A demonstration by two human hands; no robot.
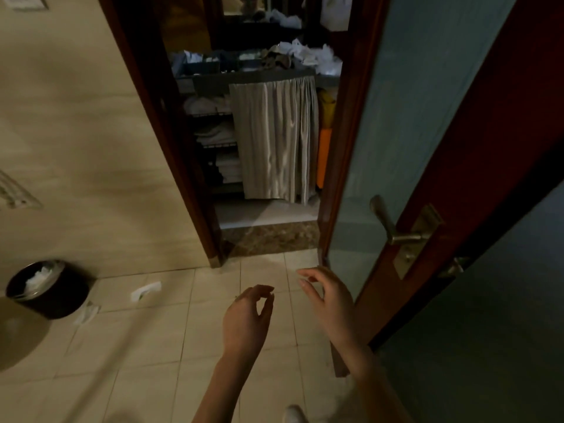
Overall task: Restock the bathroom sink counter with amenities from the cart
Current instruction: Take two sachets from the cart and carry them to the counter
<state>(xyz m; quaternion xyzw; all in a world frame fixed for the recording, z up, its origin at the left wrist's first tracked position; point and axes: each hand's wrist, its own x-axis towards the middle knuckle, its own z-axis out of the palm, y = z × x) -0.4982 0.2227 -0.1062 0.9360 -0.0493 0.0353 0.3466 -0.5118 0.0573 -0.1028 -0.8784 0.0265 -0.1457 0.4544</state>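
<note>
A housekeeping cart point(210, 82) stands beyond the open doorway, its grey top tray piled with small amenity items and crumpled white bags. A pleated grey curtain point(274, 138) covers its front, and folded white towels point(213, 132) fill the shelves left of it. My left hand point(247, 319) hovers over the tiled floor with its fingers loosely curled, holding nothing. Just to its right, my right hand point(326, 297) is also relaxed and empty, close to the door's edge. The sink counter is out of view.
A dark wooden door point(476, 166) with a metal lever handle point(393, 224) stands open on the right. A black waste bin point(45, 288) with white rubbish sits at the left wall. Two scraps of white packaging point(146, 290) lie on the floor near it.
</note>
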